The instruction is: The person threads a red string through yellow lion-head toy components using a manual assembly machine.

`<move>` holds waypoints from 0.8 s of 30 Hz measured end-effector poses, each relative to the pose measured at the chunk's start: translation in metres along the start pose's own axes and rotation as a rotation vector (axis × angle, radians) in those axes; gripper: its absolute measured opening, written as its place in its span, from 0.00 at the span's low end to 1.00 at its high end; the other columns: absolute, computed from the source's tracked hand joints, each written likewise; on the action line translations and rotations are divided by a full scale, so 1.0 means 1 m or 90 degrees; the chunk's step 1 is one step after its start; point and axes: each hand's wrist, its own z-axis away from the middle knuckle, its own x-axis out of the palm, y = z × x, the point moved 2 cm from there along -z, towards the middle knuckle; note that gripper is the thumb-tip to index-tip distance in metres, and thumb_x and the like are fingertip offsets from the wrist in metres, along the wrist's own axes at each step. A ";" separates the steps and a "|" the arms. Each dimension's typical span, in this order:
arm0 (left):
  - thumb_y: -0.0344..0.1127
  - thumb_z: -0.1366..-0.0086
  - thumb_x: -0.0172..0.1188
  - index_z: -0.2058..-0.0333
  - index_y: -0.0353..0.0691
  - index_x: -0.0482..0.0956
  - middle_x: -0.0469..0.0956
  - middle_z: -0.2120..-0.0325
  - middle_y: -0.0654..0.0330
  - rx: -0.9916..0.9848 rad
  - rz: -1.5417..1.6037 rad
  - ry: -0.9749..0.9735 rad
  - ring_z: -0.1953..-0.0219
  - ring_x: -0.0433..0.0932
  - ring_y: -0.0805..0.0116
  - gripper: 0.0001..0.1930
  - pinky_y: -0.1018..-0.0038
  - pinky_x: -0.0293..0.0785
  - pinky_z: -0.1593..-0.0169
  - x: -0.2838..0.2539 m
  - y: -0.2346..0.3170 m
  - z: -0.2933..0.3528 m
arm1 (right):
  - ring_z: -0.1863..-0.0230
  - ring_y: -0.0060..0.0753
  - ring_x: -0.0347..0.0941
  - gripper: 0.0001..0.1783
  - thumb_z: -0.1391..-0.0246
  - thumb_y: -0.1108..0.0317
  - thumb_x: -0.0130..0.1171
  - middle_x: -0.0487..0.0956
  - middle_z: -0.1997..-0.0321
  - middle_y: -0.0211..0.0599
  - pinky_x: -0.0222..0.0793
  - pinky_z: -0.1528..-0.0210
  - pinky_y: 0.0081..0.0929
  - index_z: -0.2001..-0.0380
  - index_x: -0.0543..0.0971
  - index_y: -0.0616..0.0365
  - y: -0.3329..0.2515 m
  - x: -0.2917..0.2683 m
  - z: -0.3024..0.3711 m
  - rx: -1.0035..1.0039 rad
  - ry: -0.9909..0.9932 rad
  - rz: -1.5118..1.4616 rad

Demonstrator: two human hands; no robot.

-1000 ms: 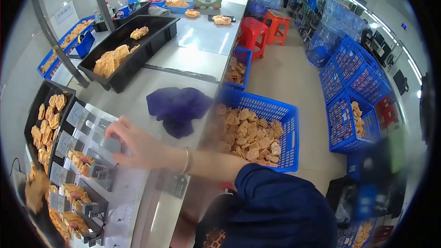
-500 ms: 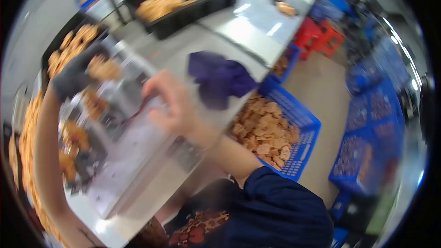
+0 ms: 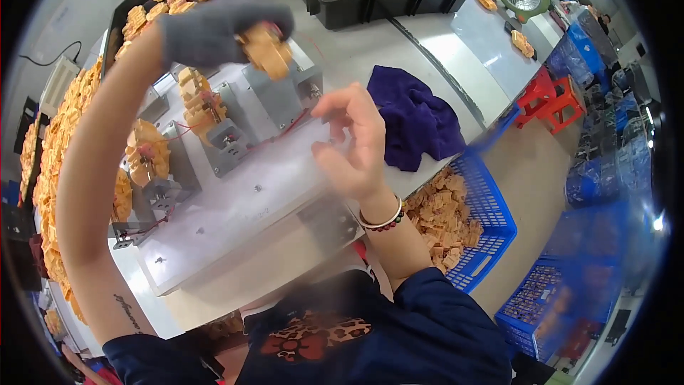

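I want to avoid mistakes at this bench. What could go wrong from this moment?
1. The gloved left hand holds a tan part above the row of grey fixtures; if the grip slips, the part could drop onto them or their thin red wires.
2. The bare right hand hovers close to the fixtures and could snag a wire.
3. The purple cloth lies near the bench edge, above the blue basket, and could slide off.
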 end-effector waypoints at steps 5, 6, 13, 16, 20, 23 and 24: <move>0.26 0.49 0.61 0.57 0.46 0.70 0.73 0.61 0.57 -0.040 -0.161 -0.104 0.55 0.68 0.55 0.19 0.63 0.66 0.51 0.024 0.000 -0.014 | 0.78 0.19 0.56 0.17 0.70 0.75 0.55 0.66 0.71 0.30 0.53 0.76 0.19 0.69 0.74 0.57 -0.002 0.004 -0.001 -0.017 -0.011 -0.009; 0.27 0.49 0.61 0.54 0.46 0.70 0.72 0.59 0.57 -0.046 -0.217 -0.033 0.52 0.67 0.55 0.22 0.63 0.66 0.49 0.025 0.003 -0.009 | 0.79 0.18 0.56 0.19 0.67 0.75 0.56 0.66 0.74 0.30 0.53 0.76 0.17 0.64 0.72 0.58 -0.003 0.007 -0.002 -0.011 0.004 0.015; 0.19 0.52 0.56 0.51 0.39 0.71 0.71 0.53 0.50 -0.053 -0.379 0.387 0.48 0.69 0.48 0.26 0.61 0.67 0.47 0.016 0.098 0.076 | 0.86 0.16 0.54 0.32 0.54 0.72 0.61 0.59 0.89 0.24 0.51 0.78 0.14 0.48 0.58 0.64 0.001 0.004 0.011 0.032 0.063 0.138; 0.20 0.58 0.62 0.60 0.39 0.76 0.75 0.67 0.54 -0.049 -0.325 0.479 0.65 0.75 0.53 0.22 0.64 0.69 0.62 0.049 0.141 0.143 | 0.83 0.22 0.59 0.22 0.56 0.71 0.62 0.62 0.85 0.28 0.55 0.78 0.20 0.57 0.68 0.62 -0.008 -0.008 0.014 0.021 0.036 0.212; 0.25 0.56 0.64 0.69 0.40 0.77 0.75 0.73 0.58 -0.261 -0.232 0.366 0.68 0.73 0.56 0.12 0.65 0.68 0.66 0.104 0.159 0.218 | 0.71 0.36 0.67 0.10 0.58 0.71 0.61 0.70 0.75 0.38 0.63 0.70 0.28 0.70 0.74 0.59 0.002 -0.022 0.007 0.019 -0.140 0.324; 0.23 0.56 0.63 0.72 0.38 0.75 0.73 0.74 0.57 -0.429 -0.196 0.417 0.70 0.72 0.56 0.10 0.65 0.68 0.66 0.138 0.141 0.248 | 0.65 0.41 0.69 0.07 0.57 0.73 0.60 0.72 0.70 0.41 0.65 0.65 0.29 0.71 0.74 0.59 0.001 -0.021 0.004 0.037 -0.251 0.318; 0.21 0.56 0.62 0.73 0.37 0.74 0.71 0.75 0.56 -0.512 -0.208 0.466 0.71 0.71 0.57 0.09 0.66 0.67 0.67 0.147 0.134 0.256 | 0.65 0.40 0.70 0.07 0.56 0.73 0.60 0.72 0.69 0.41 0.66 0.63 0.28 0.71 0.75 0.59 0.001 -0.021 0.003 0.061 -0.259 0.315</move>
